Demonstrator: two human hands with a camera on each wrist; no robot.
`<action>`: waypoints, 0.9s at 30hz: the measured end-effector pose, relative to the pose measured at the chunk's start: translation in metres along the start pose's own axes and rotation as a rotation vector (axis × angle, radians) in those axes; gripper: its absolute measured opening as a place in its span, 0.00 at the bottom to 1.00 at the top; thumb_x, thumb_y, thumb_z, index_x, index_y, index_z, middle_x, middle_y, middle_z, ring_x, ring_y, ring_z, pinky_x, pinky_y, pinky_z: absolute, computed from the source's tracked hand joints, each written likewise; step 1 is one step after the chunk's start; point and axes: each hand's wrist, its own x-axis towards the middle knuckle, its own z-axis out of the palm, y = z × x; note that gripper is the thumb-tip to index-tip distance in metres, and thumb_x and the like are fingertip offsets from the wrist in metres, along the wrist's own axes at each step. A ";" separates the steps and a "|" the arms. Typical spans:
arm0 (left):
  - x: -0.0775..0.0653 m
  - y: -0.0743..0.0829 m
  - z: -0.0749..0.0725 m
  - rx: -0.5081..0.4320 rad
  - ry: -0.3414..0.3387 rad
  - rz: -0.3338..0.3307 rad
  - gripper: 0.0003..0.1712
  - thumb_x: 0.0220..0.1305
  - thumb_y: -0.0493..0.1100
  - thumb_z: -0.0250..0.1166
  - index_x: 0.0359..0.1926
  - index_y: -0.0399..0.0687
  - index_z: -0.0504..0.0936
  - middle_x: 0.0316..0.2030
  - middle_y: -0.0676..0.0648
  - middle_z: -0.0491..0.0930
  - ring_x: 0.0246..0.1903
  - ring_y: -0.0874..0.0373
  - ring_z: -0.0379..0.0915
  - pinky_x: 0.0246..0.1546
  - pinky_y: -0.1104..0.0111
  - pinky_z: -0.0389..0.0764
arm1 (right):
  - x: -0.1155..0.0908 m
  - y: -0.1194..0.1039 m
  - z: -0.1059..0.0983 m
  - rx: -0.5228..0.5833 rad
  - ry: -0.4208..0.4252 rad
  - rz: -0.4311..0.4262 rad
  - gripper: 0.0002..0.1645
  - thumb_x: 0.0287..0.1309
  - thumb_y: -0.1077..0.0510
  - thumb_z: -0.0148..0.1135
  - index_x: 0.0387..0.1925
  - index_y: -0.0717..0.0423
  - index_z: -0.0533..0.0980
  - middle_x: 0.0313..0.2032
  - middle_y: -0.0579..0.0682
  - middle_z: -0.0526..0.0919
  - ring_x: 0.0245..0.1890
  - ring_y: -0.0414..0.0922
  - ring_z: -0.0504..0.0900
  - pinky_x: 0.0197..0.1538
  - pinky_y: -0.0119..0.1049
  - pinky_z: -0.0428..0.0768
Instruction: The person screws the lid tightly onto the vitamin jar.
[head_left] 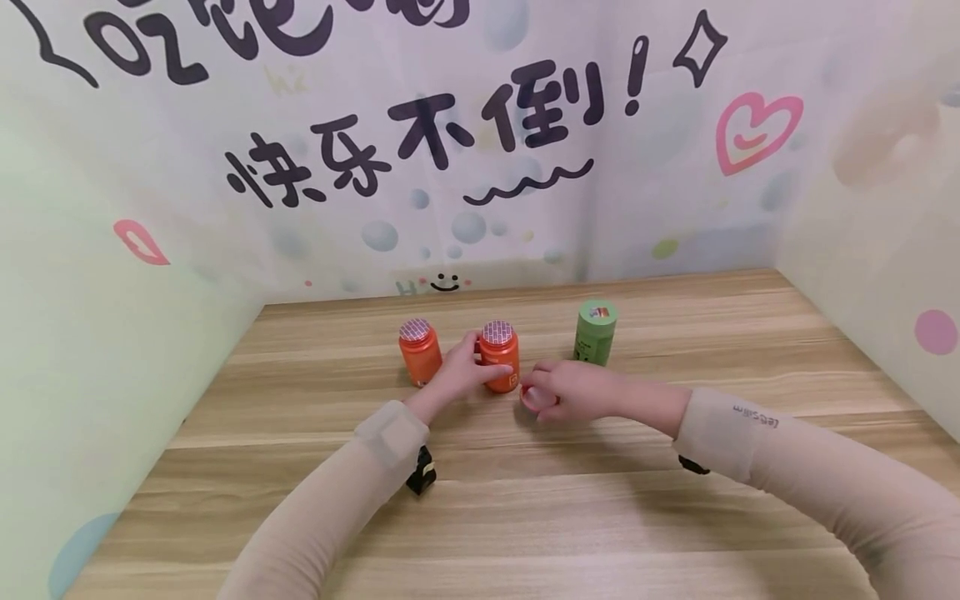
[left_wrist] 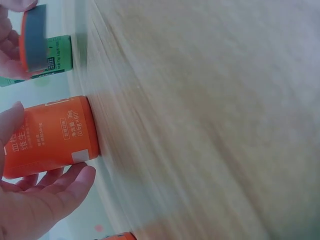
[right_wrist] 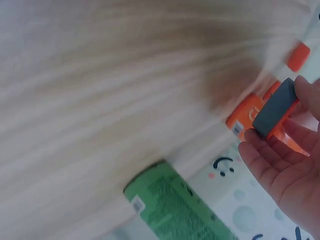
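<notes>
My left hand point(head_left: 456, 372) grips an orange supplement bottle point(head_left: 497, 353) with a patterned lid, which stands upright on the table. In the left wrist view, the thumb lies on one side of this bottle point(left_wrist: 57, 135) and the fingers on the other. My right hand point(head_left: 581, 390) pinches a short round disc point(right_wrist: 276, 107) with a blue-grey side and an orange rim. The disc is tilted close in front of the gripped bottle, to its right. A second orange bottle point(head_left: 422, 357) stands just left of my left hand.
A green canister point(head_left: 595, 333) stands upright behind my right hand. The wooden table point(head_left: 525, 525) meets a printed backdrop point(head_left: 637, 208) at its far edge, with pale walls on both sides. A black object point(head_left: 422, 472) shows beneath the left sleeve.
</notes>
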 end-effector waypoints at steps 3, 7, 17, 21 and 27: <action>-0.001 0.001 0.000 0.003 -0.002 0.006 0.42 0.53 0.49 0.68 0.64 0.45 0.57 0.59 0.43 0.68 0.58 0.49 0.66 0.57 0.57 0.68 | -0.001 0.002 -0.009 0.008 0.022 0.045 0.29 0.50 0.54 0.67 0.52 0.63 0.72 0.43 0.53 0.77 0.39 0.44 0.77 0.43 0.37 0.79; -0.001 0.002 0.000 0.003 0.000 0.007 0.42 0.53 0.48 0.68 0.64 0.45 0.57 0.59 0.43 0.68 0.57 0.49 0.66 0.57 0.57 0.69 | 0.000 0.002 -0.022 0.058 0.077 0.115 0.27 0.49 0.55 0.67 0.49 0.64 0.73 0.44 0.55 0.77 0.40 0.45 0.78 0.43 0.38 0.79; 0.000 0.002 0.000 0.004 0.001 -0.005 0.42 0.53 0.49 0.68 0.64 0.46 0.57 0.58 0.44 0.69 0.55 0.50 0.67 0.55 0.57 0.70 | 0.012 0.005 -0.039 0.106 0.132 0.279 0.30 0.48 0.57 0.66 0.52 0.66 0.71 0.47 0.60 0.76 0.43 0.51 0.77 0.45 0.42 0.79; -0.001 0.001 -0.001 0.008 -0.003 0.011 0.42 0.53 0.48 0.68 0.64 0.45 0.57 0.58 0.44 0.68 0.56 0.50 0.67 0.56 0.57 0.70 | 0.019 0.003 -0.045 0.141 0.119 0.302 0.35 0.50 0.57 0.65 0.59 0.65 0.65 0.53 0.61 0.72 0.48 0.53 0.75 0.49 0.45 0.78; -0.001 0.000 -0.001 0.004 -0.015 0.033 0.41 0.54 0.48 0.68 0.64 0.45 0.58 0.58 0.43 0.68 0.56 0.49 0.67 0.56 0.58 0.70 | 0.023 0.000 -0.050 0.134 0.112 0.277 0.36 0.50 0.58 0.64 0.60 0.62 0.63 0.56 0.63 0.69 0.49 0.54 0.74 0.49 0.46 0.77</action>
